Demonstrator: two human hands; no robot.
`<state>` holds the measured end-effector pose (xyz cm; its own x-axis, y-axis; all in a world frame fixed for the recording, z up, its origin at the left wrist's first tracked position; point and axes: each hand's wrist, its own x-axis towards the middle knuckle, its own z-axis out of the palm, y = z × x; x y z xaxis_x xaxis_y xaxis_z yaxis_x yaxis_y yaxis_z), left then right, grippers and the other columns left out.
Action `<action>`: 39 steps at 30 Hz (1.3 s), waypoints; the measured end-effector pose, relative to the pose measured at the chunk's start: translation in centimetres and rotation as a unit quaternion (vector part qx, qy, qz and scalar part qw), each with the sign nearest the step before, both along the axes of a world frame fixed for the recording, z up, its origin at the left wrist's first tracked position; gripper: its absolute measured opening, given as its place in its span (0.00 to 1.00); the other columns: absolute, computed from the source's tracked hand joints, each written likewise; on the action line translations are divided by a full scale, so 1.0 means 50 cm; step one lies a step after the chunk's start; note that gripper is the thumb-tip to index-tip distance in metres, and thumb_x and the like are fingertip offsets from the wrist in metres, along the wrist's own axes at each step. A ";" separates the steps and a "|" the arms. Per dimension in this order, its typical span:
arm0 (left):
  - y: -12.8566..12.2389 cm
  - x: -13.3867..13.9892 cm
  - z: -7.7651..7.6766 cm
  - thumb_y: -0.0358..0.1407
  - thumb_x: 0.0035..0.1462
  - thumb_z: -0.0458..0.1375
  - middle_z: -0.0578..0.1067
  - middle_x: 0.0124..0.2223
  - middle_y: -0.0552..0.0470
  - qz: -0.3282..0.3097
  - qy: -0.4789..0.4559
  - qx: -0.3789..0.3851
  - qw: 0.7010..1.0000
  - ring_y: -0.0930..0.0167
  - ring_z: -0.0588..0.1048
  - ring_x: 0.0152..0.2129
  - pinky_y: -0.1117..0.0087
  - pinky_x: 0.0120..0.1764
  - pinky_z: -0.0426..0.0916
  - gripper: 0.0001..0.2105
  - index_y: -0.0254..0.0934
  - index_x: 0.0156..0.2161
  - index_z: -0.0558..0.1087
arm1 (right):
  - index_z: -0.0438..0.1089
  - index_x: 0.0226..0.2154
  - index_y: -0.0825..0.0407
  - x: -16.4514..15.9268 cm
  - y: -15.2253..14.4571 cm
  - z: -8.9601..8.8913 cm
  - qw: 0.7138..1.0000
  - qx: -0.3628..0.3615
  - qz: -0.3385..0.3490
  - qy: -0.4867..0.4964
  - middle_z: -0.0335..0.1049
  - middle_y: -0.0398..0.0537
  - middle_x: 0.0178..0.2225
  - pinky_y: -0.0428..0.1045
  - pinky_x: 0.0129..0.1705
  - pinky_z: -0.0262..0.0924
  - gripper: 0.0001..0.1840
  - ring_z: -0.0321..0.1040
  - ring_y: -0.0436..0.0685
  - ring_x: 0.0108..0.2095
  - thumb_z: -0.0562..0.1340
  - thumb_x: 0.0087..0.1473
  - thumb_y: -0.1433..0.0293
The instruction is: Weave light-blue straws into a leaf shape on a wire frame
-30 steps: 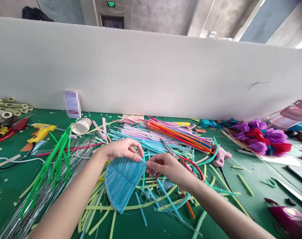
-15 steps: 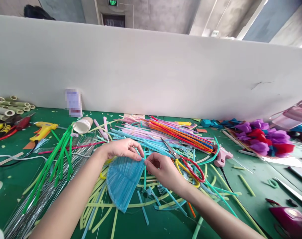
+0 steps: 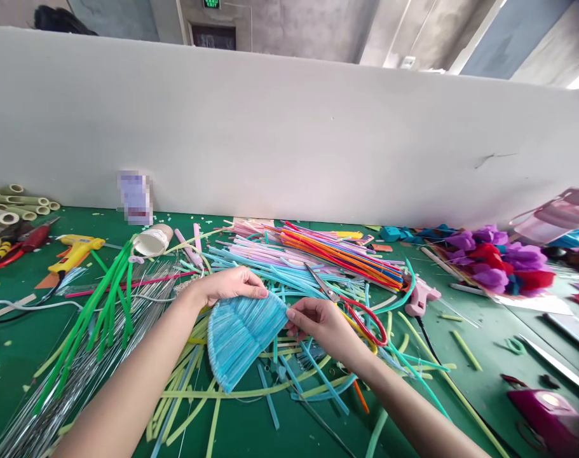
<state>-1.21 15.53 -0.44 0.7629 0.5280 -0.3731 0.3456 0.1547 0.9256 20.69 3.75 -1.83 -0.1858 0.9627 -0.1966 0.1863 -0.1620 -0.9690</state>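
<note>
A blue fan-shaped piece (image 3: pixel 245 340), made of fuzzy pipe cleaners laid side by side, is held up over the table. My left hand (image 3: pixel 236 284) pinches its upper edge between thumb and fingers. At its right corner, the fingers of my right hand (image 3: pixel 313 321) are closed on the edge. Scissors with red and yellow handles (image 3: pixel 363 321) lie just behind my right hand. Below the fan, yellow-green pipe cleaners (image 3: pixel 184 394) and short blue pieces (image 3: pixel 270 404) are scattered on the green table (image 3: pixel 251 439).
Bundles of orange and red pipe cleaners (image 3: pixel 341 254) lie behind my hands. To the left are green stems (image 3: pixel 110 289), metal wires (image 3: pixel 79 375) and a yellow glue gun (image 3: pixel 77 251). On the right are a pink glue gun (image 3: pixel 420 296) and purple and red flowers (image 3: pixel 499 257). A white partition (image 3: pixel 289 140) stands behind.
The fan has turned to show a broader face, its top edge now wider between my hands. My hands have moved apart, the right one lower along the edge.
</note>
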 end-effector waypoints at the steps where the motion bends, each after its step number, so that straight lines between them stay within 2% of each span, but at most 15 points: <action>1: -0.001 0.001 0.001 0.49 0.47 0.67 0.75 0.23 0.55 -0.004 0.001 -0.006 1.000 0.74 0.68 0.19 0.75 0.25 0.61 0.16 0.35 0.28 0.78 | 0.71 0.28 0.53 0.000 0.000 -0.001 1.000 -0.005 -0.002 0.004 0.75 0.46 0.27 0.49 0.30 0.68 0.22 0.73 0.55 0.28 0.65 0.49 0.49; 6: -0.010 0.005 0.007 0.47 0.46 0.68 0.76 0.24 0.54 -0.013 0.000 -0.034 0.999 0.74 0.69 0.18 0.75 0.23 0.61 0.15 0.35 0.29 0.79 | 0.72 0.28 0.54 -0.002 -0.003 0.008 0.999 -0.029 0.001 0.017 0.74 0.45 0.25 0.47 0.30 0.68 0.23 0.73 0.53 0.27 0.66 0.48 0.49; 11: -0.011 0.006 0.012 0.47 0.46 0.69 0.79 0.29 0.52 0.016 -0.020 -0.049 0.998 0.72 0.74 0.24 0.75 0.29 0.66 0.16 0.34 0.30 0.80 | 0.72 0.32 0.54 0.010 -0.016 0.024 0.994 -0.080 -0.002 0.067 0.75 0.47 0.33 0.45 0.30 0.68 0.27 0.74 0.51 0.28 0.61 0.52 0.46; 14: -0.013 0.004 0.008 0.50 0.48 0.67 0.80 0.34 0.49 0.070 -0.048 -0.057 0.995 0.71 0.76 0.28 0.74 0.32 0.68 0.19 0.34 0.37 0.80 | 0.71 0.31 0.55 0.018 -0.031 0.012 0.993 -0.076 -0.012 0.085 0.74 0.46 0.32 0.44 0.28 0.68 0.25 0.73 0.49 0.26 0.64 0.50 0.47; 19: -0.036 -0.004 -0.019 0.51 0.53 0.63 0.81 0.32 0.49 0.203 -0.096 -0.082 0.971 0.71 0.76 0.25 0.75 0.26 0.68 0.21 0.35 0.43 0.78 | 0.71 0.33 0.54 0.020 -0.063 -0.016 0.984 -0.073 -0.075 0.144 0.74 0.46 0.33 0.43 0.28 0.68 0.23 0.73 0.49 0.26 0.64 0.52 0.49; 23: -0.072 0.006 -0.037 0.43 0.57 0.62 0.82 0.41 0.45 0.300 -0.159 -0.092 0.936 0.67 0.80 0.39 0.71 0.39 0.73 0.13 0.35 0.41 0.76 | 0.71 0.34 0.54 0.019 -0.079 -0.008 0.982 -0.081 -0.031 0.168 0.75 0.48 0.36 0.44 0.29 0.67 0.22 0.74 0.50 0.27 0.65 0.52 0.50; 27: -0.105 0.014 -0.022 0.39 0.61 0.59 0.82 0.44 0.44 0.348 -0.213 -0.092 0.908 0.66 0.78 0.46 0.68 0.49 0.71 0.10 0.35 0.42 0.75 | 0.71 0.30 0.54 0.025 -0.083 0.005 0.991 -0.052 -0.027 0.123 0.73 0.44 0.28 0.44 0.23 0.63 0.23 0.69 0.49 0.22 0.65 0.52 0.49; 30: -0.134 0.010 -0.007 0.41 0.61 0.59 0.81 0.47 0.43 0.373 -0.222 -0.100 0.895 0.65 0.78 0.46 0.68 0.45 0.73 0.12 0.35 0.45 0.75 | 0.71 0.29 0.54 0.033 -0.084 0.006 0.989 -0.022 -0.077 0.121 0.71 0.43 0.24 0.44 0.23 0.62 0.22 0.67 0.48 0.20 0.64 0.52 0.50; 33: -0.175 0.010 -0.012 0.46 0.59 0.60 0.79 0.50 0.42 0.380 -0.216 -0.121 0.891 0.63 0.79 0.44 0.68 0.39 0.75 0.20 0.38 0.52 0.72 | 0.72 0.31 0.53 0.035 -0.087 0.001 0.975 -0.015 -0.145 0.168 0.74 0.45 0.30 0.44 0.25 0.64 0.21 0.69 0.49 0.23 0.67 0.49 0.51; 36: -0.217 0.021 -0.032 0.47 0.60 0.58 0.70 0.62 0.49 0.395 -0.251 -0.111 0.877 0.62 0.72 0.54 0.65 0.49 0.71 0.24 0.49 0.61 0.65 | 0.71 0.31 0.53 0.021 -0.092 -0.004 0.960 -0.035 -0.176 0.214 0.75 0.46 0.33 0.44 0.26 0.65 0.21 0.71 0.49 0.25 0.69 0.47 0.52; 39: -0.235 0.031 -0.052 0.48 0.61 0.56 0.63 0.67 0.55 0.427 -0.257 -0.107 0.860 0.62 0.65 0.60 0.64 0.55 0.67 0.25 0.56 0.62 0.62 | 0.70 0.30 0.54 -0.002 -0.101 -0.002 0.959 -0.063 -0.165 0.222 0.73 0.46 0.31 0.43 0.25 0.65 0.21 0.73 0.51 0.26 0.69 0.47 0.53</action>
<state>0.35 3.78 -3.05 0.2243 0.9390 -0.2606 -0.4251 0.3349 0.8409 20.59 -1.28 -1.94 0.0328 0.9572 -0.2877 -0.3218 -0.2624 -0.9097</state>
